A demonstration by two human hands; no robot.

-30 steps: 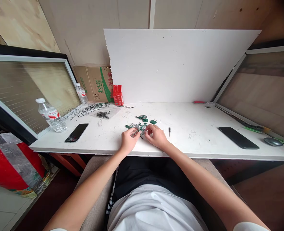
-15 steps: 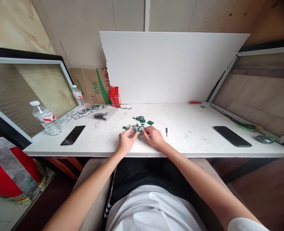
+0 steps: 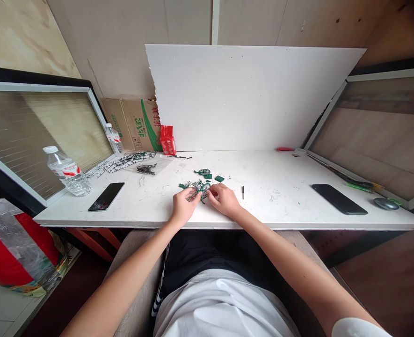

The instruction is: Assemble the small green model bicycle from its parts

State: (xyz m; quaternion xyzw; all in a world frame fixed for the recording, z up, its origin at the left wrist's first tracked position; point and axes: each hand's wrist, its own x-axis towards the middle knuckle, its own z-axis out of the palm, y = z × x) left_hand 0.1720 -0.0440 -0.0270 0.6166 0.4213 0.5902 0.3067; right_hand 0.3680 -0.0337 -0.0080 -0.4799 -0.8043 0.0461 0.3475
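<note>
Green wheeled model: the small spoked assembly [image 3: 206, 187] sits low over the near-middle of the white table [image 3: 273, 206], between the two hands, its wheel showing in the gap and its thin frame reaching left beyond the left fingertips.
Left hand: [image 3: 185, 205] at the model's near left side, thumb and fingers drawn narrow and pinching it; part of the frame is hidden behind the fingers.
Right hand: [image 3: 224, 200] just right of the wheel, fingertips brought close together at its edge; whether they grip a small piece or only touch the wheel, I cannot tell.
Beyond the fingertips: a second green wheeled part [image 3: 202, 172] lies farther back, with a green block [image 3: 207, 177] beside it and a flat green piece [image 3: 220, 179] to the right.
Right of the right hand: a short black stick [image 3: 243, 192], lying apart from the hand.
Back left: a clear bag [image 3: 159, 166] with dark parts [image 3: 146, 169] in it, next to thin dark part frames [image 3: 131, 162].
Phones: one [image 3: 106, 197] well left of the hands, another [image 3: 339, 199] well to the right.
</note>
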